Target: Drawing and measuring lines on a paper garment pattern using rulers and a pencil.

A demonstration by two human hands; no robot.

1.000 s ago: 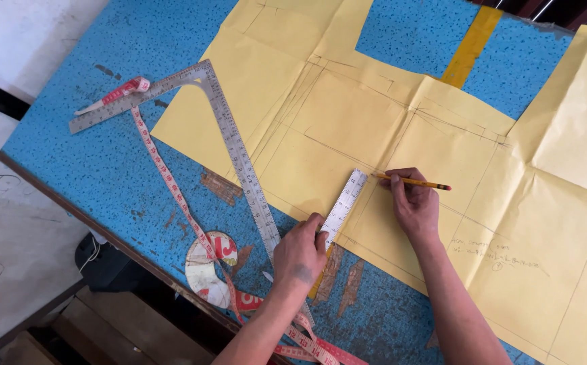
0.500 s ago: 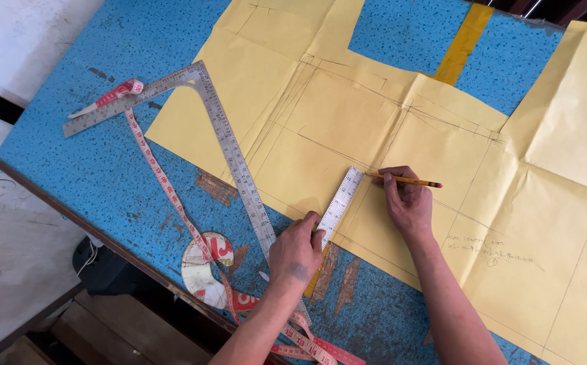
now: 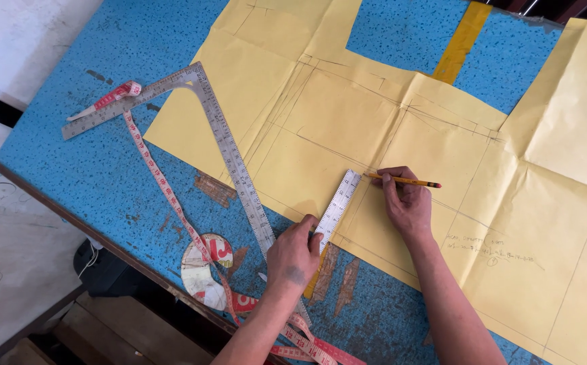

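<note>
1. The left hand pressed down on the near end of the short ruler, its grip flat on the ruler rather than curled round it. Only that end was pinned, so the far end could have swung under the pencil's push and bent the line.
2. The right hand had its grip clamped on the yellow pencil, whose tip sat at the ruler's far end on the yellow pattern paper. A steep angle or hard pressure could have torn the thin sheet or snapped the lead.
3. The paper lay creased and loose on the blue surface; a drag of the wrist could have shifted it off its earlier pencil lines.
4. The metal L-square lay just beside the left hand, and the pink tape measure trailed near the edge; a nudge from the forearm could have knocked either one.
</note>
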